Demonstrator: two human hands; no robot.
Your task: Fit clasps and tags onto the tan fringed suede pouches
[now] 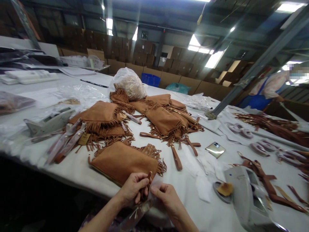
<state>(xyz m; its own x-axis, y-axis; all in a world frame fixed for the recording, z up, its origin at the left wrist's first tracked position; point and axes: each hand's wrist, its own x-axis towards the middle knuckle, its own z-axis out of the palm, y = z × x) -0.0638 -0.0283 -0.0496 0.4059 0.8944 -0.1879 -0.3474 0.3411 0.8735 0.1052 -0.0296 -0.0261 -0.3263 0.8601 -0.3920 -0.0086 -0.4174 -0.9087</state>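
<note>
Clock positions refer to a rectangular, tan, suede-like pouch with fringed trim (125,162), lying flat at the near edge of a white-covered worktable (190,199). The left hand (137,187) is at 5 o'clock, overlapping the pouch's near corner, its thumb and fingers pinched together around a narrow, bunched brown strap (150,175). The right hand (165,193) is at 4 o'clock, thumb and forefinger closed on a thin, translucent white film (156,183). A glossy, clear plastic sleeve (138,212) hangs just below both hands; its attachment cannot be determined. At 11 o'clock, similar tan fringed pouches (96,112) are stacked with long, ragged strips hanging out. Between 1 and 2 o'clock, a looser heap of tan fringed pouches (164,119) carries flat brown wrist straps with gold-toned metal fittings. Between 9 and 10 o'clock, slim brown straps in clear plastic wrap (69,141) lie near a gold-coloured rectangular tag (83,139). At 12 o'clock, a rounded, clear plastic bag (129,82) bulges with pale, crumpled material. Farther out at 11 o'clock, a shallow white tray (74,60) holds translucent plastic. At 3 o'clock lies a smooth, gold-coloured smartphone (215,149).
</note>
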